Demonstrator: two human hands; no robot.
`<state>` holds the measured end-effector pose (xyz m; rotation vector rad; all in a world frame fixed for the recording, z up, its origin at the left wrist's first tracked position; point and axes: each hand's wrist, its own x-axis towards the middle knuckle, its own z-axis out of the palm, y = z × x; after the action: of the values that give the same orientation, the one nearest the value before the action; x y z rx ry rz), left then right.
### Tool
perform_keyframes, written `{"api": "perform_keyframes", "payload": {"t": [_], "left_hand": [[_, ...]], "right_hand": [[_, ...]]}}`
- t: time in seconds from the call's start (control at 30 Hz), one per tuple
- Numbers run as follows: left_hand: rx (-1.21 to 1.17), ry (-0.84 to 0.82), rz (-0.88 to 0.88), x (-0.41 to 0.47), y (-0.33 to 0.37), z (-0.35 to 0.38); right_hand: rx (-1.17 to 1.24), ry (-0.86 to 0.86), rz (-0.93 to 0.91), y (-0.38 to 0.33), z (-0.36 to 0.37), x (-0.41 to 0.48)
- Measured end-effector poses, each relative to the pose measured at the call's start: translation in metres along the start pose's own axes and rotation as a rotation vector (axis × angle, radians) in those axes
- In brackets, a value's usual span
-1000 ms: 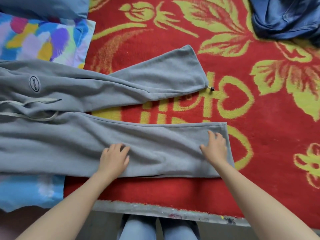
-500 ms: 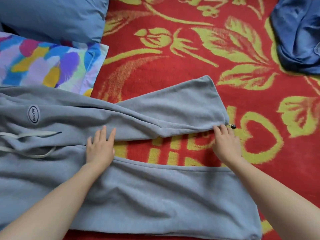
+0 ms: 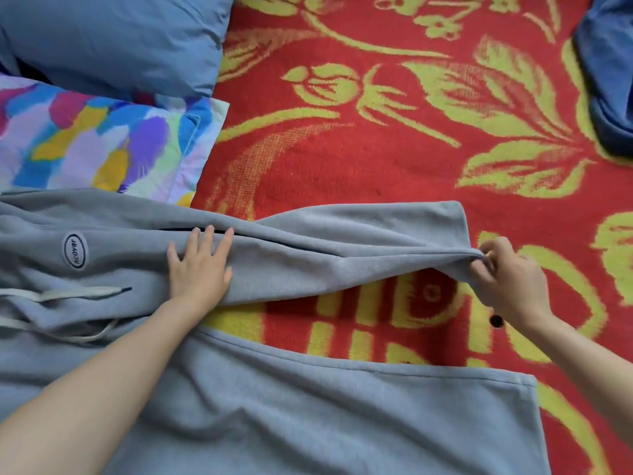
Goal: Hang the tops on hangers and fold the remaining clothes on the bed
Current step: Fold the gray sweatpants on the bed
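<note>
Flat and spread, the left hand (image 3: pixel 200 265) presses palm-down on the upper leg of a pair of grey sweatpants (image 3: pixel 308 416), fingers splayed by a dark pocket slit. To its left sit an oval logo patch (image 3: pixel 75 250) and a pale drawstring (image 3: pixel 65 294). The sweatpants lie across a red blanket (image 3: pixel 359 159) with a yellow-green floral pattern covering the bed, their two legs pointing right with a wedge of blanket showing between them. At upper left are a plain blue pillow (image 3: pixel 113 39) and a multicoloured pillow (image 3: pixel 96 145). Further right, the right hand (image 3: pixel 510 279) pinches the hem corner of the far leg between curled fingers, bunching the cloth. A blue garment (image 3: pixel 609 73) lies crumpled at the top right edge.
</note>
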<state>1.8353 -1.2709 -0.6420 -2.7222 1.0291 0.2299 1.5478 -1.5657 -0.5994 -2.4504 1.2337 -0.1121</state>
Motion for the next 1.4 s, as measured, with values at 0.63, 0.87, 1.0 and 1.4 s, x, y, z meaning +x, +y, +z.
{"api": "perform_keyframes", "payload": {"t": [0.63,0.87,1.0,1.4], "left_hand": [[-0.340,0.180,-0.175,0.002,0.023,-0.033],[-0.097,-0.033,0.166,-0.053,0.027,0.025],[-0.074,-0.114,0.050,-0.055,0.015,0.028],[0.068,-0.182,0.051,-0.063,-0.016,0.022]], "right_hand": [[-0.093,-0.125,0.443,0.007,-0.017,0.049],[0.161,-0.135,0.787,0.017,0.054,-0.022],[0.419,-0.086,0.912,0.029,0.034,-0.027],[-0.154,-0.259,0.650,0.066,-0.001,-0.052]]}}
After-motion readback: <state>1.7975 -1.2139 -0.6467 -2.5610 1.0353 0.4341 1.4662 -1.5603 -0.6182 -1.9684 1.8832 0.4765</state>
